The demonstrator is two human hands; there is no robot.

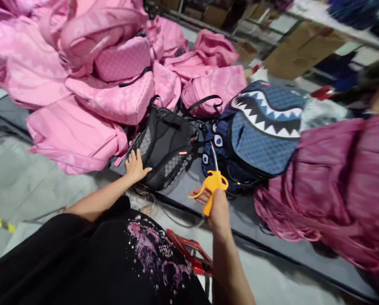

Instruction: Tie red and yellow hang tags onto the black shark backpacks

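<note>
My right hand (219,207) is wrapped round the grip of a yellow air blow gun (215,182). Its bent metal nozzle points up and away, close to the blue backpack. My left hand (136,167) lies with fingers spread against the near left side of a black and grey checked backpack (167,140). That bag rests on the grey table, with a small red label on its front. Just right of it stands a blue checked backpack (265,131) with a printed shark mouth and eyes.
Pink backpacks (113,84) are heaped at the back left. Dark pink bags (332,169) with trailing straps lie at the right. The grey table edge (255,241) runs diagonally before me; a red frame (192,252) stands below it. Cardboard (303,48) lies behind.
</note>
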